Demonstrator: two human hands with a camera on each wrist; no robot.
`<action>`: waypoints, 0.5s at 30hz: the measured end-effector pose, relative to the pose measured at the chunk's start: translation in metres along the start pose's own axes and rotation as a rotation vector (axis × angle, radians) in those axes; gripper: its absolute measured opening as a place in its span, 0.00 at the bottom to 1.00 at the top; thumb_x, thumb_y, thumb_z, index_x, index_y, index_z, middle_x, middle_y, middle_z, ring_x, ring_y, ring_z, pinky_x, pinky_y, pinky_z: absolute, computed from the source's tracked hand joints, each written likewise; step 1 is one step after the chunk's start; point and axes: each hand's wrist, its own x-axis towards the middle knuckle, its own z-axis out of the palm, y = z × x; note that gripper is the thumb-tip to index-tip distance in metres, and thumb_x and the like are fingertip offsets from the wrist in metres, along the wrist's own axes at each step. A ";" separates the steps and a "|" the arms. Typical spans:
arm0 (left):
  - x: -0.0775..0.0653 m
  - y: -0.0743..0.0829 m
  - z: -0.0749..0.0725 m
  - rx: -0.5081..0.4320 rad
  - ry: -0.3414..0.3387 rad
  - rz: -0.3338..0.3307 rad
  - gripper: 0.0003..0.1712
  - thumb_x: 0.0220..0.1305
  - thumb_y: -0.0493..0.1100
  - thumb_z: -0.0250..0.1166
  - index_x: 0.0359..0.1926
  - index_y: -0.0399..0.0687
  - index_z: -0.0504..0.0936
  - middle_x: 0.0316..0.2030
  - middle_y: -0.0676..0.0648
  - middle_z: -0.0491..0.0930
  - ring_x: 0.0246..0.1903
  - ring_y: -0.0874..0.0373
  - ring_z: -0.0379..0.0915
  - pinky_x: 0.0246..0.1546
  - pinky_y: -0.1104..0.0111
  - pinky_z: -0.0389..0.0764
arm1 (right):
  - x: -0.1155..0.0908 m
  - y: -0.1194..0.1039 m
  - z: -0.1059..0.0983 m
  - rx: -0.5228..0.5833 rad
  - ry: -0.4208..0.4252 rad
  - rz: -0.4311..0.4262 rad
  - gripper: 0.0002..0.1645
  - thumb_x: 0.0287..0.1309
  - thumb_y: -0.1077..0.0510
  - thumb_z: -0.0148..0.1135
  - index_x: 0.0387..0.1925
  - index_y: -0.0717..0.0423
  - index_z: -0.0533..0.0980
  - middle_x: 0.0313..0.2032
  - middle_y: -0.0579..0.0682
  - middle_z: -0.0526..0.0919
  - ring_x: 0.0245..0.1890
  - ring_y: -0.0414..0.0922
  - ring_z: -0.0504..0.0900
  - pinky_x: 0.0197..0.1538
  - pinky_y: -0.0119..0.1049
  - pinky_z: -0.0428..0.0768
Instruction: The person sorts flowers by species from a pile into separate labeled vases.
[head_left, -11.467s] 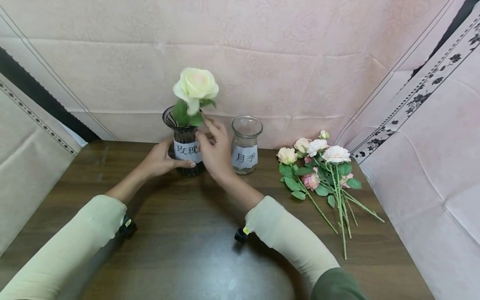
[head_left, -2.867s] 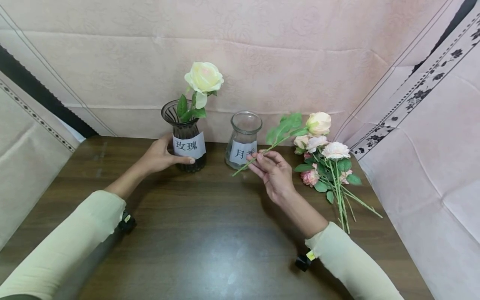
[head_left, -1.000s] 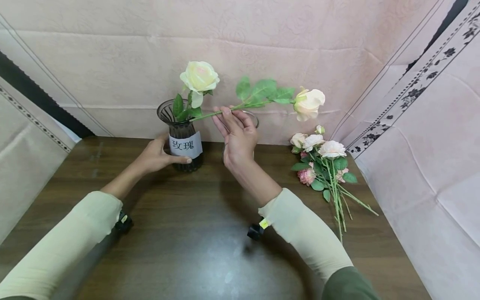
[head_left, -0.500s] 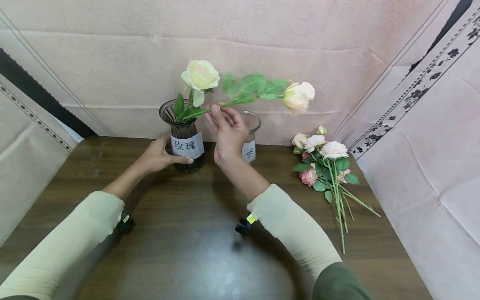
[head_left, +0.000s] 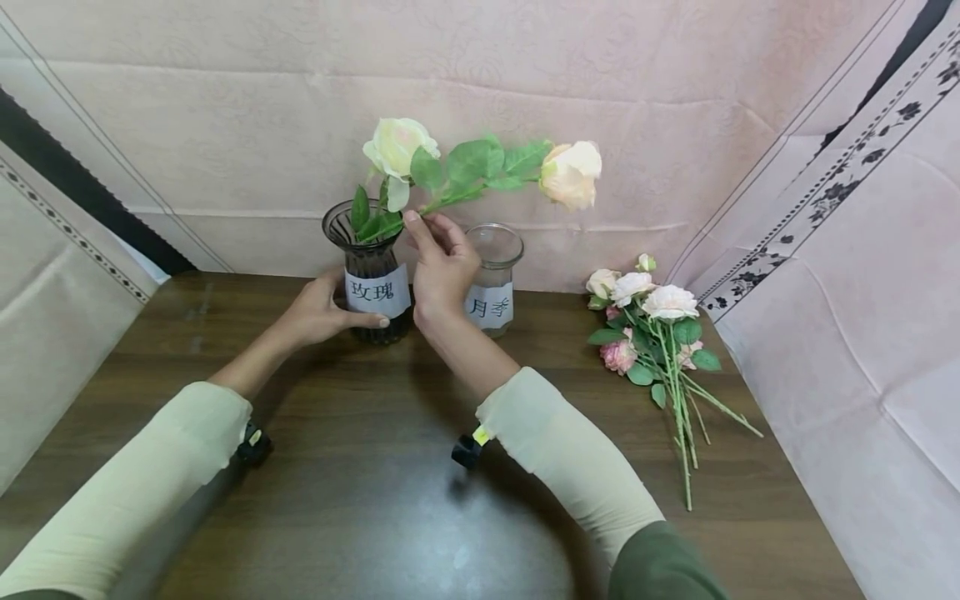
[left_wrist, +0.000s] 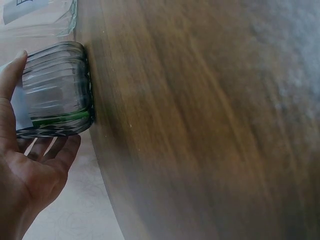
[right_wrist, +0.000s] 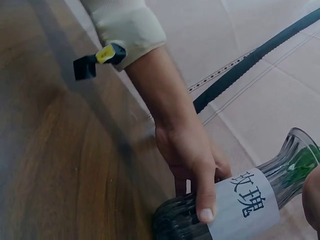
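My left hand [head_left: 318, 312] holds the lower part of a dark ribbed glass vase [head_left: 369, 263], which carries a paper label. A pale rose [head_left: 399, 148] stands in that vase; in the left wrist view its green stem [left_wrist: 57, 119] shows through the glass. With thumb and fingers, my right hand [head_left: 444, 271] pinches the stem of a second, cream rose [head_left: 572, 173]. This rose is tilted, bloom to the right, its stem end at the vase's mouth. Leaves hide whether the end is inside. The right wrist view shows my left thumb on the vase [right_wrist: 182, 222].
A clear glass vase [head_left: 495, 262] with another label stands just right of my right hand, partly behind it. Several white and pink flowers [head_left: 670, 302] lie in a bunch at the table's right side. A pale cloth [head_left: 562, 100] hangs behind the wooden table [head_left: 360, 467].
My right hand took the cream rose from the bunch and carried it left to the dark vase. Over the last second the bloom rose and moved left. My left hand keeps its hold.
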 end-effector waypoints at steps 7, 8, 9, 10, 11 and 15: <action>0.000 -0.002 0.001 0.003 0.012 0.009 0.51 0.58 0.64 0.88 0.74 0.52 0.75 0.64 0.44 0.86 0.64 0.44 0.84 0.62 0.48 0.83 | -0.002 0.003 0.002 -0.096 0.004 -0.017 0.11 0.70 0.60 0.80 0.45 0.65 0.90 0.37 0.38 0.90 0.38 0.34 0.86 0.49 0.36 0.87; 0.000 -0.002 0.002 0.001 0.014 0.010 0.51 0.58 0.64 0.88 0.74 0.52 0.75 0.64 0.44 0.86 0.64 0.44 0.84 0.62 0.47 0.83 | -0.003 0.004 0.002 -0.120 0.004 -0.016 0.11 0.70 0.59 0.80 0.46 0.64 0.90 0.36 0.37 0.90 0.38 0.34 0.86 0.48 0.37 0.87; 0.001 -0.002 0.002 0.002 0.016 0.010 0.51 0.58 0.64 0.88 0.75 0.52 0.75 0.64 0.43 0.86 0.64 0.43 0.84 0.63 0.47 0.83 | -0.004 0.006 0.002 -0.143 0.000 -0.016 0.11 0.70 0.59 0.80 0.46 0.64 0.91 0.36 0.37 0.90 0.38 0.33 0.85 0.48 0.37 0.86; 0.001 -0.002 0.002 0.003 0.017 0.011 0.51 0.59 0.63 0.88 0.75 0.51 0.74 0.65 0.43 0.86 0.65 0.43 0.84 0.63 0.47 0.83 | -0.005 0.007 0.002 -0.159 -0.007 -0.014 0.11 0.71 0.58 0.79 0.47 0.63 0.91 0.36 0.37 0.89 0.37 0.33 0.85 0.48 0.38 0.87; 0.001 -0.002 0.002 0.002 0.017 0.013 0.52 0.59 0.63 0.88 0.76 0.51 0.74 0.65 0.43 0.85 0.65 0.43 0.83 0.64 0.46 0.83 | -0.006 0.007 0.002 -0.169 -0.017 -0.010 0.11 0.72 0.58 0.79 0.48 0.63 0.91 0.36 0.36 0.89 0.38 0.33 0.85 0.49 0.38 0.87; 0.002 0.000 0.003 0.009 0.020 0.009 0.52 0.59 0.63 0.88 0.77 0.51 0.73 0.66 0.43 0.85 0.65 0.42 0.83 0.64 0.47 0.82 | -0.009 0.012 0.002 -0.190 -0.047 -0.014 0.13 0.74 0.57 0.77 0.50 0.63 0.92 0.39 0.41 0.92 0.38 0.33 0.87 0.50 0.32 0.90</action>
